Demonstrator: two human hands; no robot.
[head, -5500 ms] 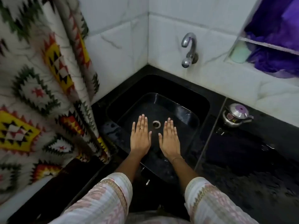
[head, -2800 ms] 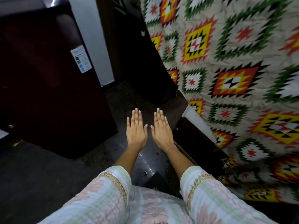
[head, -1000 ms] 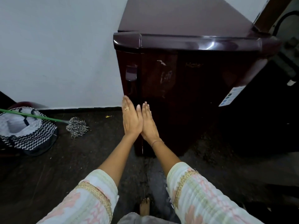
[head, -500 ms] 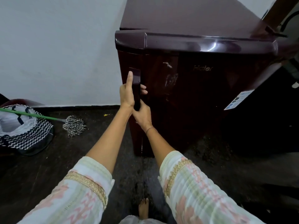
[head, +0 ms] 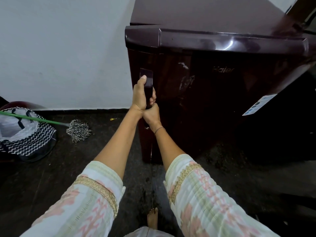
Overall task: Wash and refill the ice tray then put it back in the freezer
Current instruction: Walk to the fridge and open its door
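At the front of the dark maroon fridge, both hands are on the door handle. The left hand is wrapped round the upper part, thumb pointing up along it; the right hand is clenched round the lower end, just beneath and touching the left. The door looks shut. The ice tray is nowhere in sight; presumably it sits inside, in the freezer part. Expect a stiff seal on that door, so a firm two-handed pull low on the handle makes sense. The tray itself should be light, rigid plastic, likely cold and slick with frost, best taken by its long edges and kept level. Off to the left, a mop lies on the floor.
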